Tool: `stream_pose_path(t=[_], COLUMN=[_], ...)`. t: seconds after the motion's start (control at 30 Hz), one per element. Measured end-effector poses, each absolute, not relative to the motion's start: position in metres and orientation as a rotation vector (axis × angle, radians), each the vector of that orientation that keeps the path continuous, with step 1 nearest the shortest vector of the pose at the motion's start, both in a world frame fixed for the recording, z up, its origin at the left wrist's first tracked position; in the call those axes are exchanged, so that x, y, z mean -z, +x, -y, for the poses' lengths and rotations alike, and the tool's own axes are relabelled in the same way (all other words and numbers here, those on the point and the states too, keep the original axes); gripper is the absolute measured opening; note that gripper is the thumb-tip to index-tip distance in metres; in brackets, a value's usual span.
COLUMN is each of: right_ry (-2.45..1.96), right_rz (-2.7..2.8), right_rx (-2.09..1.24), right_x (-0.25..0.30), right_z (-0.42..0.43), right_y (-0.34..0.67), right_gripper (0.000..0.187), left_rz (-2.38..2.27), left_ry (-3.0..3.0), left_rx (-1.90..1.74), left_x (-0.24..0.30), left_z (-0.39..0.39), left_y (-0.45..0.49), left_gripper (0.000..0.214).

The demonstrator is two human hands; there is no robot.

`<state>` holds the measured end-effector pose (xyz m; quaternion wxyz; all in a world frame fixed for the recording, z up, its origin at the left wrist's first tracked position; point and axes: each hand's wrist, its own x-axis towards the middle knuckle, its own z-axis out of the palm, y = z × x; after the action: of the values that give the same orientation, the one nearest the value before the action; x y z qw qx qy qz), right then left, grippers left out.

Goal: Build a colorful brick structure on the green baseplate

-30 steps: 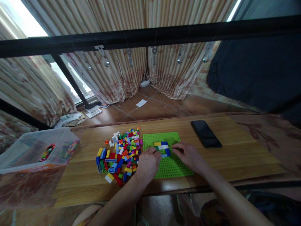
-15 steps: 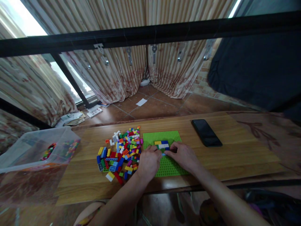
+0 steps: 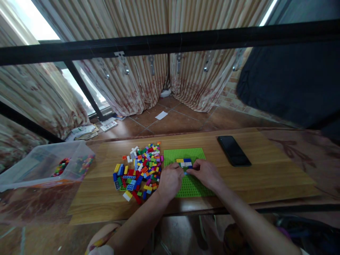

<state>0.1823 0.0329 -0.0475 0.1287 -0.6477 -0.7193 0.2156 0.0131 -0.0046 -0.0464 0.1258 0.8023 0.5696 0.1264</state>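
A green baseplate [image 3: 191,154] lies on the wooden table [image 3: 265,170]. A small build of yellow, blue and white bricks [image 3: 184,162] stands on it. My left hand [image 3: 170,180] rests curled on the plate's left edge, beside the brick pile [image 3: 140,170]. My right hand [image 3: 205,172] sits on the plate just right of the build, fingers pinched at a small brick on the build's near side. I cannot make out whether the left hand holds a piece.
A black phone [image 3: 233,151] lies right of the baseplate. A clear plastic bin [image 3: 45,166] with coloured pieces stands at the table's left end. Curtains, a black rail and tiled floor lie beyond the table.
My right hand has slid left across the baseplate to the near side of the build. The left hand has stayed at the plate's left edge.
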Motion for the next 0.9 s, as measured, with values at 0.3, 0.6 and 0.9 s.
stream_pose_path(t=[0.3,0.6,0.9], right_ry=[-1.838,-1.756,-1.806], right_rz=[2.088,2.113,2.102], right_rx=[-0.65,-0.768,-0.751], right_x=[0.045,0.038,0.044], right_z=[-0.033,-0.04,-0.034], right_y=[0.185,0.195,0.19], right_gripper=[0.025,0.042,0.029], left_rz=[-1.679,-1.661,-1.739], left_ry=[2.234,1.76,1.82], left_rx=[-0.521,-0.796,-0.612], left_x=[0.045,0.033,0.038], left_z=[0.01,-0.008,-0.002], left_y=[0.008,-0.018,-0.005], left_gripper=[0.014,0.016,0.01])
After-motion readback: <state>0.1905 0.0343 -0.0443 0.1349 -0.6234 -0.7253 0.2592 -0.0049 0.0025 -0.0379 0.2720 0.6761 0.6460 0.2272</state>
